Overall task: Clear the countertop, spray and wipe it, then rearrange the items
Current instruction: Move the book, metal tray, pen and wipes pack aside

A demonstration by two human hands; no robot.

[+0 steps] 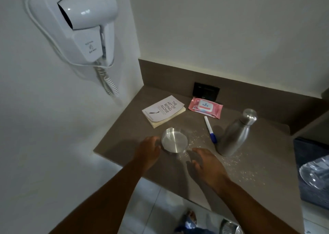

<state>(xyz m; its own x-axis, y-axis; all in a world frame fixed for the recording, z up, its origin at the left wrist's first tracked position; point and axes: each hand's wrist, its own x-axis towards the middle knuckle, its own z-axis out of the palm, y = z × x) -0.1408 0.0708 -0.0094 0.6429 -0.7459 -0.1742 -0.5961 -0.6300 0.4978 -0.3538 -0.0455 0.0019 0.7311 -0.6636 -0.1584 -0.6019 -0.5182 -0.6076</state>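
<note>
A brown countertop [124, 141] holds a steel cup [174, 142], a white book [163, 110], a pink wipes pack [205, 107], a white marker with a blue cap [210, 129] and a steel bottle [235, 134]. White grains [236, 162] are scattered over the counter around the cup and bottle. My left hand [149, 151] curls against the cup's left side, touching it. My right hand [206, 166] hovers flat and open just right of the cup, fingertips near its base.
A white wall hair dryer [76, 25] with a coiled cord hangs at the upper left. A black socket plate [205, 91] sits on the backsplash. A dark blue surface with a clear plastic thing [315, 173] lies at the right edge. Tiled floor shows below.
</note>
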